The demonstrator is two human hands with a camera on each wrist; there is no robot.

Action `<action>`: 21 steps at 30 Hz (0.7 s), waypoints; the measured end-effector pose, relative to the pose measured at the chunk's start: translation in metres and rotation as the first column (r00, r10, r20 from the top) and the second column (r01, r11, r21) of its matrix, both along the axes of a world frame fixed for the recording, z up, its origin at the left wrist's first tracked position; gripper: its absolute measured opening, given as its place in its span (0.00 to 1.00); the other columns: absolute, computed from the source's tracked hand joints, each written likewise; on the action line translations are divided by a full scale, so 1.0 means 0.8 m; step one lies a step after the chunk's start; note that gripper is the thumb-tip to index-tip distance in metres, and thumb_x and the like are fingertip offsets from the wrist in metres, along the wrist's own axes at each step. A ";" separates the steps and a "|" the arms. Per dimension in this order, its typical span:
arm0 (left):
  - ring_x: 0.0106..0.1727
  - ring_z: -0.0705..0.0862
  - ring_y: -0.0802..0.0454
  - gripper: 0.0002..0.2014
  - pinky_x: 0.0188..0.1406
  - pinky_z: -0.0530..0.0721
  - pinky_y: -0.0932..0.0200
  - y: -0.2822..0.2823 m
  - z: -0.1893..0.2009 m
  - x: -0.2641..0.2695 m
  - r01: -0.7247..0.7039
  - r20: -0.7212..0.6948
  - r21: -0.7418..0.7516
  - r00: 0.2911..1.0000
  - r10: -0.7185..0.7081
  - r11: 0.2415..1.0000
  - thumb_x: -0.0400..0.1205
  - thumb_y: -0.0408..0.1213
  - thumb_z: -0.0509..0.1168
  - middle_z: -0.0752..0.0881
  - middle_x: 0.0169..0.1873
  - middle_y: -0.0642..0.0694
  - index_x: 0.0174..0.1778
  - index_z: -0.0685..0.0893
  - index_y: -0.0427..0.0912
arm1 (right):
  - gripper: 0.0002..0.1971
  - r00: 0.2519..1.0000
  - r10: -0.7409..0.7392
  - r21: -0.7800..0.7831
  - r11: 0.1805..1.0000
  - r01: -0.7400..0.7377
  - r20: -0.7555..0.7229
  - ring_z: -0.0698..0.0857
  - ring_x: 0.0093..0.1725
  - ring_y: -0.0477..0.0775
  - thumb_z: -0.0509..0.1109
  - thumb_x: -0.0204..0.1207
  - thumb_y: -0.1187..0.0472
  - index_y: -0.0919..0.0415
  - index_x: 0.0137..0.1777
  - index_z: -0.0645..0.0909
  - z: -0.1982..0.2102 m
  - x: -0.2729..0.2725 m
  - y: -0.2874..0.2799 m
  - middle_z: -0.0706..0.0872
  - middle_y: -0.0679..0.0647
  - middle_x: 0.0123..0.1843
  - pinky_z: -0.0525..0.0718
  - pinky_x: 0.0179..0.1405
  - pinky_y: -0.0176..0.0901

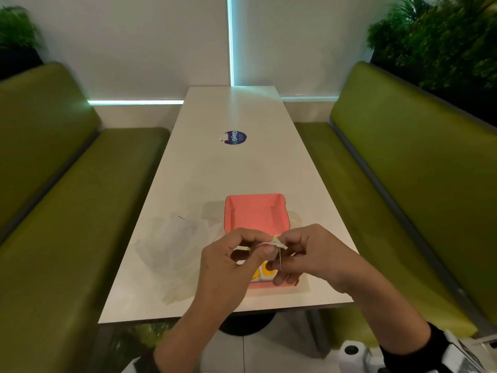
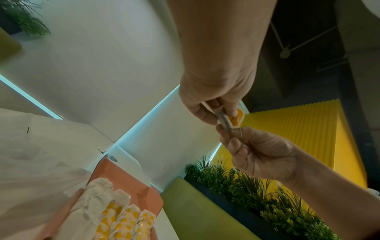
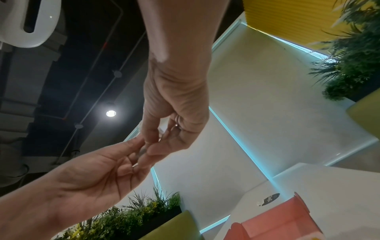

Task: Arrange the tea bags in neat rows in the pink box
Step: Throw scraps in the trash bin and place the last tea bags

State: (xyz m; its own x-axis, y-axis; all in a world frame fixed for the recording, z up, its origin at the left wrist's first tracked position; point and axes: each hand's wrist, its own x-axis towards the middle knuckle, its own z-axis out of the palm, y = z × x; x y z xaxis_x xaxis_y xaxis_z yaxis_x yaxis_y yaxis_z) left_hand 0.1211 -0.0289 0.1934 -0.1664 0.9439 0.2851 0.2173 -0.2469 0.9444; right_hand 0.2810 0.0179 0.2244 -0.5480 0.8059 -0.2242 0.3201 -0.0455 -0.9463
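Observation:
The open pink box (image 1: 256, 214) lies on the white table (image 1: 236, 168), its near half under my hands. Several tea bags (image 2: 123, 214) with yellow marks lie side by side in it, and a few show below my fingers as tea bags (image 1: 265, 273). Above the box I hold one white tea bag (image 1: 274, 243) between both hands. My left hand (image 1: 265, 250) pinches its body. My right hand (image 1: 278, 261) pinches its other end, where a thin string (image 1: 281, 258) hangs down. From the left wrist, the tea bag (image 2: 231, 121) shows edge-on with a yellow patch.
A crumpled clear plastic bag (image 1: 174, 251) lies left of the box. A round blue sticker (image 1: 235, 137) sits farther up the table. Green benches (image 1: 67, 197) flank the table, with plants behind them. The near table edge (image 1: 215, 314) runs just behind my wrists.

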 end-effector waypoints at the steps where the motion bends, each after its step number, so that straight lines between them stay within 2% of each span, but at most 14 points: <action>1: 0.40 0.86 0.61 0.13 0.40 0.81 0.73 0.000 -0.001 0.000 -0.005 0.001 0.018 1.000 0.005 1.000 0.72 0.32 0.76 0.89 0.35 0.58 0.36 0.87 0.59 | 0.07 0.999 -0.027 -0.002 1.000 0.027 -0.019 0.90 0.36 0.58 0.73 0.71 0.74 0.64 0.44 0.86 0.000 0.000 0.000 0.90 0.57 0.36 0.84 0.33 0.38; 3: 0.43 0.85 0.59 0.09 0.40 0.81 0.73 0.000 0.000 0.000 -0.013 -0.016 0.056 1.000 0.014 0.998 0.72 0.39 0.75 0.87 0.38 0.58 0.38 0.86 0.60 | 0.07 0.995 -0.097 0.030 0.995 0.098 -0.038 0.90 0.34 0.55 0.74 0.69 0.74 0.64 0.43 0.86 -0.001 -0.002 0.000 0.89 0.55 0.35 0.85 0.34 0.39; 5: 0.43 0.84 0.60 0.06 0.38 0.81 0.74 0.001 0.000 0.000 -0.019 -0.021 0.046 1.000 0.020 0.999 0.71 0.43 0.75 0.86 0.40 0.58 0.38 0.85 0.61 | 0.09 0.987 -0.159 0.097 0.982 0.161 -0.033 0.86 0.32 0.47 0.76 0.65 0.74 0.60 0.39 0.87 -0.001 -0.004 0.000 0.88 0.53 0.40 0.82 0.35 0.37; 7: 0.43 0.85 0.62 0.07 0.38 0.80 0.75 0.003 -0.002 0.000 -0.024 -0.011 0.007 1.000 0.024 1.000 0.72 0.40 0.73 0.87 0.39 0.59 0.38 0.84 0.59 | 0.14 0.982 -0.183 0.173 0.967 0.187 -0.039 0.81 0.30 0.41 0.78 0.62 0.74 0.52 0.33 0.87 0.000 -0.006 -0.001 0.83 0.49 0.48 0.80 0.34 0.32; 9: 0.43 0.85 0.61 0.08 0.39 0.82 0.73 0.004 -0.005 0.000 -0.031 -0.009 -0.022 0.999 0.031 0.999 0.73 0.35 0.73 0.88 0.38 0.60 0.39 0.84 0.56 | 0.18 0.981 -0.191 0.222 0.955 0.196 -0.043 0.80 0.31 0.38 0.80 0.61 0.73 0.47 0.28 0.84 0.002 -0.007 -0.003 0.79 0.47 0.51 0.79 0.33 0.29; 12: 0.42 0.86 0.58 0.10 0.42 0.85 0.67 0.005 -0.008 0.001 -0.042 0.003 -0.035 0.999 0.043 0.998 0.74 0.33 0.73 0.88 0.37 0.57 0.39 0.85 0.55 | 0.15 0.980 -0.196 0.289 0.937 0.195 -0.025 0.80 0.35 0.40 0.82 0.60 0.71 0.49 0.28 0.83 0.000 -0.007 -0.003 0.77 0.45 0.52 0.79 0.33 0.29; 15: 0.41 0.86 0.59 0.10 0.42 0.87 0.64 0.007 -0.005 0.002 -0.044 0.013 -0.021 0.999 0.044 0.999 0.75 0.32 0.72 0.88 0.37 0.57 0.39 0.85 0.55 | 0.12 0.973 -0.223 0.324 0.918 0.230 -0.060 0.79 0.34 0.38 0.83 0.59 0.68 0.53 0.30 0.84 -0.006 -0.007 -0.003 0.79 0.46 0.50 0.77 0.35 0.26; 17: 0.40 0.87 0.59 0.10 0.41 0.87 0.62 0.008 -0.003 0.002 -0.040 0.029 -0.008 0.999 0.040 0.999 0.75 0.32 0.71 0.88 0.36 0.57 0.39 0.85 0.54 | 0.10 0.960 -0.262 0.320 0.905 0.281 -0.103 0.77 0.34 0.38 0.84 0.57 0.66 0.54 0.30 0.85 -0.011 -0.007 -0.003 0.82 0.46 0.44 0.75 0.35 0.24; 19: 0.39 0.87 0.58 0.08 0.41 0.88 0.61 0.010 -0.002 0.002 -0.037 0.045 -0.003 0.998 0.037 0.999 0.75 0.33 0.71 0.89 0.35 0.55 0.39 0.85 0.53 | 0.09 0.946 -0.295 0.288 0.902 0.322 -0.135 0.76 0.34 0.39 0.84 0.57 0.64 0.54 0.30 0.86 -0.016 -0.007 -0.003 0.82 0.44 0.39 0.74 0.34 0.25; 21: 0.39 0.87 0.58 0.07 0.41 0.87 0.62 0.011 -0.001 0.003 -0.033 0.052 0.006 0.998 0.033 0.999 0.75 0.35 0.71 0.89 0.35 0.55 0.38 0.85 0.54 | 0.08 0.940 -0.288 0.224 0.919 0.325 -0.183 0.77 0.34 0.40 0.83 0.59 0.67 0.56 0.32 0.86 -0.020 -0.008 -0.002 0.82 0.43 0.37 0.75 0.34 0.30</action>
